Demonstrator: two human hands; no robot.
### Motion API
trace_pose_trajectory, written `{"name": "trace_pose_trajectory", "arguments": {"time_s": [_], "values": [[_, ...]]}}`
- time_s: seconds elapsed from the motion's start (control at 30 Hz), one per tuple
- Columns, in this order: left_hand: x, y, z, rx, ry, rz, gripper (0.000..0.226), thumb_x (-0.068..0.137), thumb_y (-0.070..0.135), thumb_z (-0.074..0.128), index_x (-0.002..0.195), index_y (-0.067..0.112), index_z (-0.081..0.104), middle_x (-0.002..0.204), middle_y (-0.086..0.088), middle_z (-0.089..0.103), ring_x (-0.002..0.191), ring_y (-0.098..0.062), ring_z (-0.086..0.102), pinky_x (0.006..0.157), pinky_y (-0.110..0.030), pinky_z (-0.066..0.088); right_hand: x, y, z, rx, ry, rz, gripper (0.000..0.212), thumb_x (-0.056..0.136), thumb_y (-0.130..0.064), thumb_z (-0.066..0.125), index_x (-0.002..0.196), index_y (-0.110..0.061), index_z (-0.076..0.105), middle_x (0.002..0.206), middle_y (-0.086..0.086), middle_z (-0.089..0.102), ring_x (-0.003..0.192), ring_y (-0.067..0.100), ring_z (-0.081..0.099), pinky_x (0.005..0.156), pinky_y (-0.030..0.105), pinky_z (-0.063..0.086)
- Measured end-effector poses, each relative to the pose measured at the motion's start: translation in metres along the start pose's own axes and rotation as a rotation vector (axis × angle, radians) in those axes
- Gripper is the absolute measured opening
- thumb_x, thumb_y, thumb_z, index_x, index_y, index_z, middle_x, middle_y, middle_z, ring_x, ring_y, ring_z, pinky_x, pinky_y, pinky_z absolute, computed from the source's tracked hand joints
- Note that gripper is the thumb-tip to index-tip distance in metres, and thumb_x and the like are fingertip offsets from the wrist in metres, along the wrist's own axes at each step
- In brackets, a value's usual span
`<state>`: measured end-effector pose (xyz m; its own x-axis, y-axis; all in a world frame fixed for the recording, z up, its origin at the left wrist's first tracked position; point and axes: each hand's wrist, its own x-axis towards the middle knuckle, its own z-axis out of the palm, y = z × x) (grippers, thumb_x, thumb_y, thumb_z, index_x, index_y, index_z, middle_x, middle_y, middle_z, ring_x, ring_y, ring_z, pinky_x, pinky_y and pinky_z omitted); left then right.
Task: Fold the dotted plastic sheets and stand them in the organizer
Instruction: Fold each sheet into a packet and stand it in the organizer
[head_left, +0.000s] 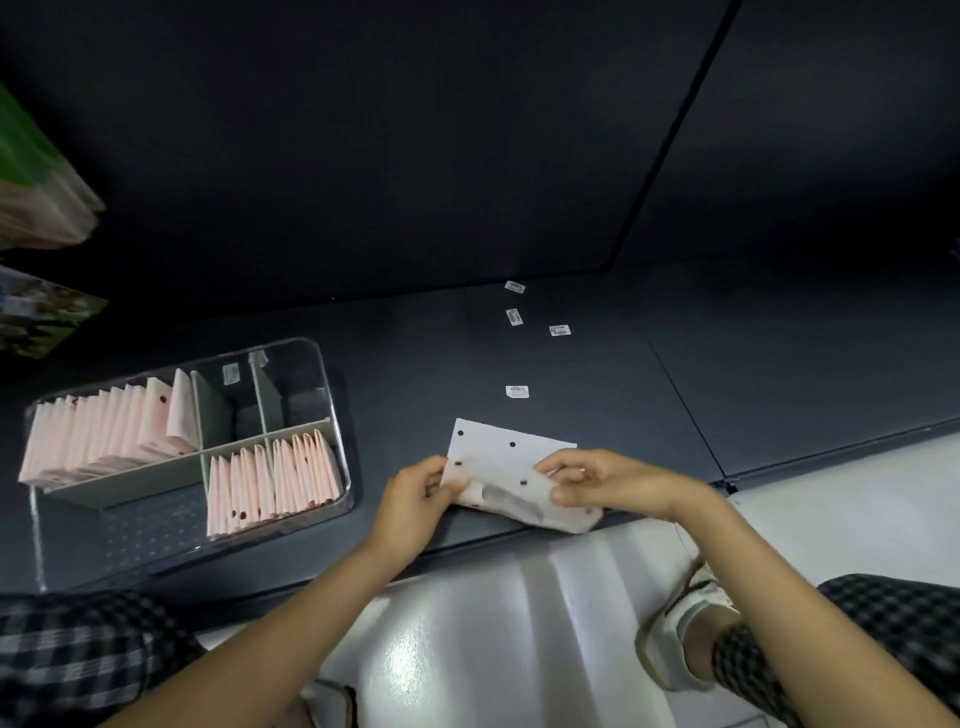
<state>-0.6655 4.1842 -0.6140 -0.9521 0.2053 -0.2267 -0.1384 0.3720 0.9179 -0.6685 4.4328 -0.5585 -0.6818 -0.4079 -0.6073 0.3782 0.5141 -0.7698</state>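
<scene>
Left hand (415, 491) pinches the left edge of the dotted sheet (506, 467), fingers curled over it. Right hand (592, 480) grips the right edge, thumb under, near edge rolling up. Sheet lies between both hands on the dark shelf (597, 395). Left of the left hand, slightly beyond: clear organizer (332, 415), folded pink sheets (270, 483) standing in its compartments. Beyond the hands: small white labels (517, 392).

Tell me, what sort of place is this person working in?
Probably a shop aisle or stockroom, though I can't be sure. The person works at a low dark metal shelf with small barcode stickers on it, and packaged goods sit at the left edge.
</scene>
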Motion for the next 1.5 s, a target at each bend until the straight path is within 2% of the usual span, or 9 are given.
{"name": "trace_pose_trajectory", "arguments": {"time_s": [0.23,0.37,0.6,0.73,0.83,1.03,1.27,1.4,1.5], "values": [[0.021,0.003,0.009,-0.094,0.139,-0.08,0.015,0.089,0.009,0.062,0.104,0.01,0.061,0.095,0.005,0.067,0.088,-0.016,0.061,0.08,-0.021,0.046,0.037,0.05,0.014,0.27,0.462,0.101,0.022,0.092,-0.013,0.058,0.111,-0.003,0.064,0.092,0.003,0.068,0.084,0.016,0.063,0.075,0.026,0.051],[0.019,-0.001,0.014,0.33,0.226,0.165,0.038,0.089,0.018,0.063,0.125,0.021,0.052,0.12,0.009,0.05,0.108,-0.009,0.045,0.088,-0.027,0.041,0.056,0.061,0.022,0.176,0.692,0.196,0.019,0.089,-0.015,0.061,0.094,0.003,0.066,0.084,0.017,0.066,0.079,0.028,0.061,0.079,0.046,0.053],[0.002,-0.023,0.029,0.892,-0.193,0.535,0.048,0.076,0.035,0.077,0.118,0.016,0.065,0.132,-0.004,0.058,0.124,-0.024,0.054,0.098,-0.035,0.046,0.067,0.063,0.019,-0.001,0.754,0.274,0.028,0.087,-0.022,0.063,0.089,0.006,0.064,0.093,0.022,0.069,0.076,0.024,0.059,0.082,0.046,0.053],[-0.001,-0.049,0.026,1.084,-0.376,0.463,0.066,0.095,0.057,0.035,0.15,0.036,0.005,0.153,-0.005,-0.021,0.142,-0.026,-0.021,0.113,-0.037,-0.014,0.058,0.058,0.029,-0.113,0.877,0.245,0.019,0.088,-0.027,0.062,0.096,-0.01,0.058,0.087,0.003,0.066,0.089,0.026,0.061,0.074,0.036,0.051],[0.001,-0.054,0.022,1.152,-0.382,0.451,0.067,0.093,0.062,0.028,0.143,0.048,-0.014,0.145,-0.011,-0.036,0.13,-0.028,-0.041,0.11,-0.039,-0.023,0.044,0.056,0.05,-0.439,1.077,-0.04,0.024,0.087,-0.023,0.063,0.109,-0.013,0.056,0.102,0.002,0.058,0.097,0.023,0.053,0.074,0.032,0.045],[0.007,-0.045,0.019,1.211,-0.393,0.44,0.067,0.089,0.068,0.03,0.141,0.054,-0.01,0.154,-0.018,-0.021,0.141,-0.03,-0.026,0.112,-0.041,-0.018,0.036,0.07,0.076,-0.786,0.64,-0.256,0.051,0.094,-0.035,0.054,0.139,-0.012,0.044,0.145,0.002,0.042,0.137,0.018,0.036,0.112,0.028,0.028],[0.022,-0.033,0.013,1.126,-0.322,0.431,0.071,0.083,0.072,0.039,0.145,0.043,0.022,0.156,-0.012,0.013,0.139,-0.025,0.018,0.111,-0.035,0.014,0.023,0.079,0.059,-1.015,0.742,-0.349,0.054,0.064,-0.006,0.081,0.115,-0.007,0.066,0.116,0.007,0.068,0.103,0.018,0.067,0.078,0.03,0.056],[0.033,-0.029,0.01,0.943,-0.203,0.38,0.073,0.082,0.061,0.056,0.143,0.028,0.033,0.145,0.003,0.038,0.131,-0.019,0.035,0.104,-0.03,0.022,0.027,0.079,0.047,-0.711,0.727,-0.275,0.031,0.087,-0.006,0.06,0.117,-0.013,0.065,0.115,0.005,0.067,0.105,0.02,0.062,0.091,0.026,0.046],[0.042,-0.023,0.011,0.648,-0.053,0.224,0.068,0.082,0.05,0.065,0.139,0.026,0.036,0.129,0.003,0.055,0.12,-0.019,0.047,0.097,-0.029,0.028,0.037,0.071,0.035,-0.196,0.764,-0.129,0.013,0.094,-0.013,0.055,0.102,-0.014,0.065,0.091,-0.003,0.065,0.084,0.014,0.059,0.07,0.012,0.039]]}}
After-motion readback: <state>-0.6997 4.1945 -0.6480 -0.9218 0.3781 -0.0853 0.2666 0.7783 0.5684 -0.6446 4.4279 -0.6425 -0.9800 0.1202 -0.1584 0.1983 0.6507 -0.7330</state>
